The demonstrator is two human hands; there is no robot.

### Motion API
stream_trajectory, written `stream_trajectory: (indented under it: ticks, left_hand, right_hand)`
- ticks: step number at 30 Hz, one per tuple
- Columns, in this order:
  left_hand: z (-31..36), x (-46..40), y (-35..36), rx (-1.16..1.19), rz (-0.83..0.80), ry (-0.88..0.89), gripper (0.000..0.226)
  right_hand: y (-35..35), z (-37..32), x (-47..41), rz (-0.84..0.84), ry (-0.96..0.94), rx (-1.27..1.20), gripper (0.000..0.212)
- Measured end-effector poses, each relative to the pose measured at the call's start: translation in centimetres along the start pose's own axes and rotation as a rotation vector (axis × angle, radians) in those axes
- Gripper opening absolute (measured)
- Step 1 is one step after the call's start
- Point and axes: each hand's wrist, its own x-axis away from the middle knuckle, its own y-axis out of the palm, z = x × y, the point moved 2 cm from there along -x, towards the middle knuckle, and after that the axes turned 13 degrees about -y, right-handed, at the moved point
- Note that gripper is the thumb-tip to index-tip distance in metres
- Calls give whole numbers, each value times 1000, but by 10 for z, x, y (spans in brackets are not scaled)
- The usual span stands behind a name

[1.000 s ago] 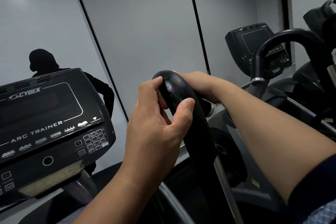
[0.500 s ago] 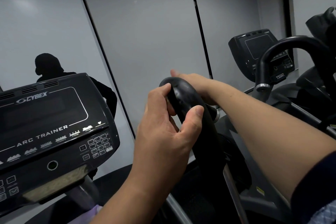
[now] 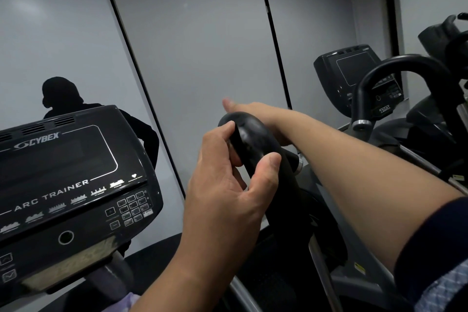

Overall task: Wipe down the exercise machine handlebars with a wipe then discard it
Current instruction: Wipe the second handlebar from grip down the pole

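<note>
The black padded handlebar [image 3: 255, 142] of the Cybex Arc Trainer rises in the middle of the view. My left hand [image 3: 228, 192] grips its curved top from the near side, fingers on the left and thumb on the right. My right hand [image 3: 247, 111] reaches across behind the bar's top; most of it is hidden, and one fingertip sticks out up and to the left. No wipe shows in either hand.
The machine's dark console [image 3: 63, 172] fills the lower left. A second machine stands at the right with a looped handlebar [image 3: 395, 63] and its own console [image 3: 354, 71]. Glossy grey wall panels ahead show a dark silhouette of a person [image 3: 60, 96].
My right hand has slid further left behind the bar's top, so a fingertip now pokes past it. My left hand keeps its grip. The view has tilted slightly upward.
</note>
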Motion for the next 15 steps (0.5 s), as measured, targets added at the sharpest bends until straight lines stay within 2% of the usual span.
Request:
stream_trajectory:
  ticks: [2, 5, 9, 12, 15]
  left_hand:
    - [-1, 0, 0, 7, 0, -8, 42]
    - [0, 0, 0, -3, -4, -9, 44]
    - [-1, 1, 0, -12, 1, -19, 44]
    - [0, 1, 0, -13, 2, -29, 51]
    - [0, 1, 1, -6, 3, -24, 46]
  right_hand:
    - [0, -2, -1, -26, 12, 20, 70]
    - [-3, -11, -1, -61, -65, -122, 71]
    - [3, -11, -1, -91, -13, -39, 71]
    - [1, -16, 1, -131, -82, -171, 75]
    - [3, -16, 2, -194, -9, -115, 77]
